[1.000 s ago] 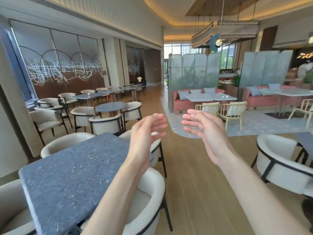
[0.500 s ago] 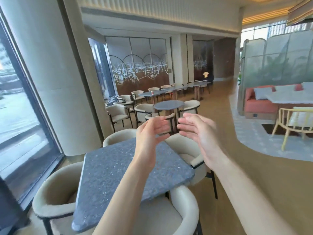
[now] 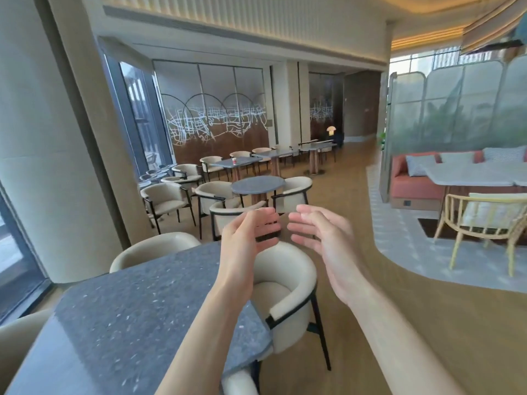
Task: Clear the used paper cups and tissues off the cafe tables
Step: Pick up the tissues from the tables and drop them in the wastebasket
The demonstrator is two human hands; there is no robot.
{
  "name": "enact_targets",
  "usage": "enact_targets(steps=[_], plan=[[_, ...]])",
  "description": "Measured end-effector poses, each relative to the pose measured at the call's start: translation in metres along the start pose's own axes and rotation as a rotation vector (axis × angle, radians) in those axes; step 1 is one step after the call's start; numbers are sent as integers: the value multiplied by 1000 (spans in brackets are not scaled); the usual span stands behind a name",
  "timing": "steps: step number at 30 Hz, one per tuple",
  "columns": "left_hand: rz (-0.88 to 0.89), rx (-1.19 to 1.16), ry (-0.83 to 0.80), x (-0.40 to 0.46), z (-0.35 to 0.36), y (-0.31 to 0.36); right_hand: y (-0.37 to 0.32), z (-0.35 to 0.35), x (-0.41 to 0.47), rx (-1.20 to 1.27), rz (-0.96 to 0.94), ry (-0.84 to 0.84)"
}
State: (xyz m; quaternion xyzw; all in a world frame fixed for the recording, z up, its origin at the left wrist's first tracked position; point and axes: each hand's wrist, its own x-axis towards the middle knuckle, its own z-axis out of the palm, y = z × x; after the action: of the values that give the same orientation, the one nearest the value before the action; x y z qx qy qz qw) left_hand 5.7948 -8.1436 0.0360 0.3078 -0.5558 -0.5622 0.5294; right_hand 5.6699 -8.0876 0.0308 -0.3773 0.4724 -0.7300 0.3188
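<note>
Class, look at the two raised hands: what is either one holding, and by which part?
Nothing is held: the left hand and right hand are both empty.

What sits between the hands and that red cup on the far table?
The round table and its cream chairs stand between both empty hands and the red cup; the floor to their right looks open.
</note>
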Motion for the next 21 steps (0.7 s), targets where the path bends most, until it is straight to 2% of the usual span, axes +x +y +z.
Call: enact_targets(steps=[7, 13, 16, 21], plan=[[-100, -125, -263, 132, 190, -75, -1, -154, 152, -51, -35, 282], [-153, -155, -523, 196, 354, -116, -15, -295, 230, -54, -76, 549], [-193, -145, -596, 219, 421, -147, -13, -362, 262, -63, -101, 640], [-219, -128, -641, 268, 527, -205, -7, -473, 332, -72, -158, 695]])
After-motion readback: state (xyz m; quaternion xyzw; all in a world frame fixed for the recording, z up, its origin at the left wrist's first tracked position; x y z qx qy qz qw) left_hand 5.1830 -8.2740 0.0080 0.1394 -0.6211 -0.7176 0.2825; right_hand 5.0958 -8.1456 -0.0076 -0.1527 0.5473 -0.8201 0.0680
